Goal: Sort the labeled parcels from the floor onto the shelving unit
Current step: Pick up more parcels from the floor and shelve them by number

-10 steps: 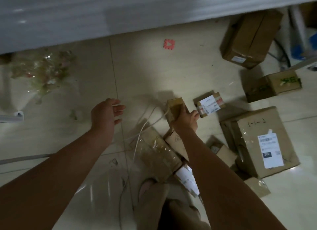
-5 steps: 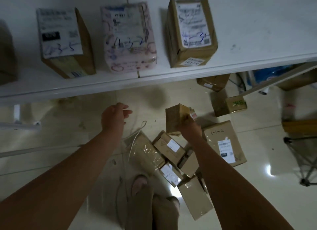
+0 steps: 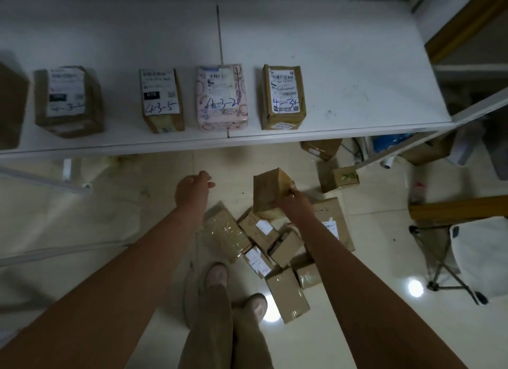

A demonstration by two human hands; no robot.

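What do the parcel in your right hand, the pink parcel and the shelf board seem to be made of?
The held parcel, gripped by the right hand: plain brown cardboard, matt, crisp folded edges. The pink parcel: probably printed plastic or paper wrap, faint sheen, rounded corners. The shelf board: smooth white, scuffed; painted metal or laminate, unclear which.

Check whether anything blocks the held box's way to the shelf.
Nothing visible does. The right hand holds the small brown box in open air before the shelf edge; bare shelf lies right of the last standing parcel, and the left hand hangs apart.
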